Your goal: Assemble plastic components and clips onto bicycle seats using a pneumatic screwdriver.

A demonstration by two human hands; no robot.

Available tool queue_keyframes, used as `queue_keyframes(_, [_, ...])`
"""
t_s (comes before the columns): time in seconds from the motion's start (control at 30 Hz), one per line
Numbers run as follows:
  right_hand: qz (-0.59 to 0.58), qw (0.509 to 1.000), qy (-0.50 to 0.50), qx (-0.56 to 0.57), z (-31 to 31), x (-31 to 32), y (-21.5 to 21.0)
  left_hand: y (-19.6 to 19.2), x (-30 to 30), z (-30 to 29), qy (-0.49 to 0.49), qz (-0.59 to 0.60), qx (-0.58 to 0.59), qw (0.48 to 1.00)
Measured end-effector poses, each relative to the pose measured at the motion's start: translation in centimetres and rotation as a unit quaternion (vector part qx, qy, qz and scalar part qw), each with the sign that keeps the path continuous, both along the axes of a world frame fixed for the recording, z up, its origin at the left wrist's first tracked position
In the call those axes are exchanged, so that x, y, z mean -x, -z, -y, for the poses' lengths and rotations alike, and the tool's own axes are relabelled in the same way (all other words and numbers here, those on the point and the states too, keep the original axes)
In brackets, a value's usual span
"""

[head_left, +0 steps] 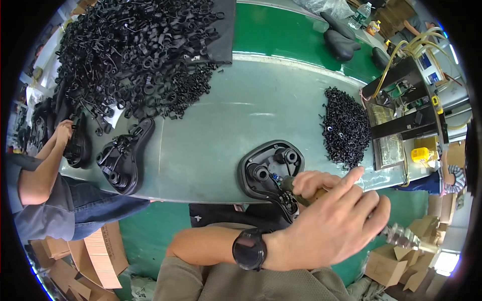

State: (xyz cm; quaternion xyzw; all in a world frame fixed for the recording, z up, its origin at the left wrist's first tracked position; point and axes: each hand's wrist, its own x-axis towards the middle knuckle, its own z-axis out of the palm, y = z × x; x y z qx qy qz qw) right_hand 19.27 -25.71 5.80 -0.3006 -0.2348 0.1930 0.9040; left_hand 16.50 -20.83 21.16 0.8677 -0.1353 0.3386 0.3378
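A black bicycle saddle (269, 169) lies upside down at the table's near edge, its round springs and frame facing up. Across my front reaches my left hand (329, 226), a dark watch (249, 249) on its wrist. Its fingers curl round a tool with a ribbed metal end (401, 236) that sticks out to the right; one finger is raised. My right hand (314, 183), partly hidden behind the left, has its fingers closed over an olive-brown part (288, 184) touching the saddle. Whether that part belongs to the same tool, I cannot tell.
Black screws (346, 125) are heaped at right, beside a dark rack (404, 113) with hoses. A large heap of black clamps and parts (145, 50) fills the far left. Another saddle (123, 158) lies left, near a co-worker's hands (64, 132). Cardboard boxes (386, 266) stand on the floor.
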Motion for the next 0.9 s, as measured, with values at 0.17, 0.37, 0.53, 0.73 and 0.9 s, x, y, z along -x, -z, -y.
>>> queue_keyframes(0.17, [0.011,1.000,0.013,-0.003,3.9,-0.5,0.3,0.4,1.4,1.1,-0.035,0.028,0.035,0.998])
queue_keyframes(0.37, [0.018,0.999,0.031,-0.016,7.9,-0.8,0.8,2.1,3.5,-1.2,0.003,0.052,0.112,0.992])
queue_keyframes(0.53, [0.266,0.946,0.182,0.020,2.9,-2.3,-6.5,15.3,6.1,-7.2,-0.181,-0.178,0.138,0.957])
queue_keyframes(0.73, [0.306,0.939,0.149,0.040,1.9,-2.3,-4.7,20.3,3.8,-7.8,-0.142,-0.212,0.176,0.951])
queue_keyframes(0.9, [0.328,0.933,0.148,-0.001,-0.2,-3.4,-3.2,21.3,3.0,-8.0,-0.125,-0.214,0.174,0.953])
